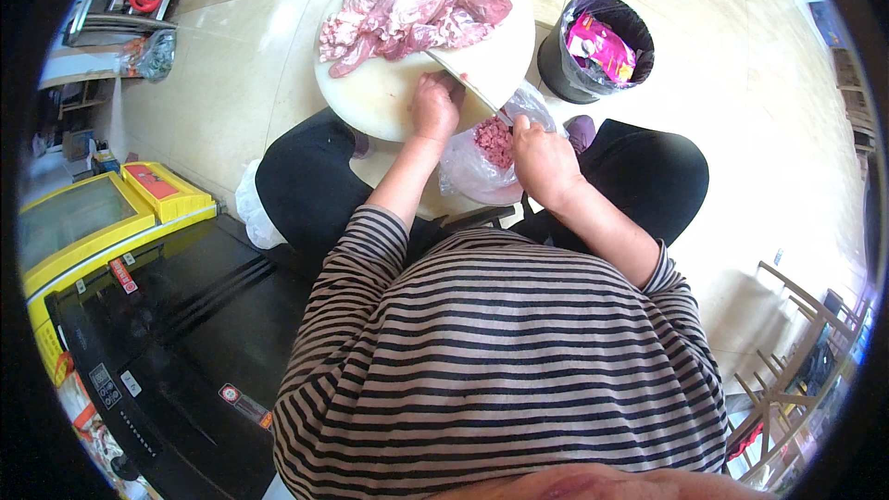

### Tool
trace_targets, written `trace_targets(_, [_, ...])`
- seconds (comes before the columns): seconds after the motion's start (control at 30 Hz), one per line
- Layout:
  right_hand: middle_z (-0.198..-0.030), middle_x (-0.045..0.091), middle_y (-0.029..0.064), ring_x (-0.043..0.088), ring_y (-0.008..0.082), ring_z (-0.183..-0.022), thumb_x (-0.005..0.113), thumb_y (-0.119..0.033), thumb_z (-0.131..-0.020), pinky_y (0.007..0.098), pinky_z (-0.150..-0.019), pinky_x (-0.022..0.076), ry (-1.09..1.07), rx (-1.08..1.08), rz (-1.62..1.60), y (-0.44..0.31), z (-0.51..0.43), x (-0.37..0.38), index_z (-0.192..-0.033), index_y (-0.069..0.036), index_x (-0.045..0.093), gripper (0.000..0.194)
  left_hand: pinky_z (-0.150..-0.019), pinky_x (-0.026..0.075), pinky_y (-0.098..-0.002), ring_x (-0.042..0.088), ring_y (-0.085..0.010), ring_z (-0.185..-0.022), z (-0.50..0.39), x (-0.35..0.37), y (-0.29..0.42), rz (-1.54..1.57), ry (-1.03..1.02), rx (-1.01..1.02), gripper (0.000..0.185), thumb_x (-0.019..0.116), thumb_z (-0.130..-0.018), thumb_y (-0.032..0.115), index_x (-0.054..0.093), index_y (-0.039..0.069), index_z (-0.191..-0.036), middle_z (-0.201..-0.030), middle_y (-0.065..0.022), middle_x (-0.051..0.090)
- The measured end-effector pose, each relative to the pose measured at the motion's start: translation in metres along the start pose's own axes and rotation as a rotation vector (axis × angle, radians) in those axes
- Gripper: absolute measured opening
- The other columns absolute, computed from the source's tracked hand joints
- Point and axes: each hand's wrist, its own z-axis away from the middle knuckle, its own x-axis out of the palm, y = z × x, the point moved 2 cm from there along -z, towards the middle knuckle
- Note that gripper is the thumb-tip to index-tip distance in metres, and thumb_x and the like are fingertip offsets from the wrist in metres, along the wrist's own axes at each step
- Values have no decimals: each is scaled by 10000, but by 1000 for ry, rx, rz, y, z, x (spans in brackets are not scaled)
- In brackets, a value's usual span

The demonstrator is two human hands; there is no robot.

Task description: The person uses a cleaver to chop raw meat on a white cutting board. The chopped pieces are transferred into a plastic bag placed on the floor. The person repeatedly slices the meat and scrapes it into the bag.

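A round white cutting board (pixel 375 97) lies before me, with several slabs of raw meat (pixel 417 7) heaped on its far half. My right hand (pixel 547 163) grips the handle of a knife (pixel 479 94), whose blade slants up and left across the board towards the meat. Beside the blade, my left hand (pixel 434 107) rests on the near part of the board with its fingers curled. Whether those fingers pinch a piece of meat is hidden. Below the knife handle, small chopped meat (pixel 493 142) sits in a clear plastic bag (pixel 460 170), partly covered by my right hand.
A black lined bin (pixel 555 73) holding a pink wrapper (pixel 603 48) stands right of the board. At left is a black-topped appliance (pixel 208 305) with yellow trim. A white plastic bag (pixel 255 212) lies beside my left knee. A wooden rack (pixel 778 399) stands at lower right.
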Motion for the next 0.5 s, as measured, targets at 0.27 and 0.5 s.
trace_targets(0.27, [-850, 650, 180, 705, 276, -677, 511, -105, -900, 343, -564, 576, -37, 66, 101, -16, 7, 0, -949, -5, 501, 112, -901, 483, -413, 599, -332, -1013, 8, 36, -18, 838, 146, -441, 234, 697, -726, 57, 712, 51, -960, -983, -130, 682])
trace_targets(0.5, [-785, 655, 187, 698, 318, -689, 540, -38, -827, 391, -578, 558, -28, -20, 15, -16, -39, 9, -975, 2, 487, 162, -902, 501, -385, 617, -330, -1021, -3, 5, 4, 378, 33, -182, 297, 682, -733, 35, 701, 27, -1030, -1026, -148, 688])
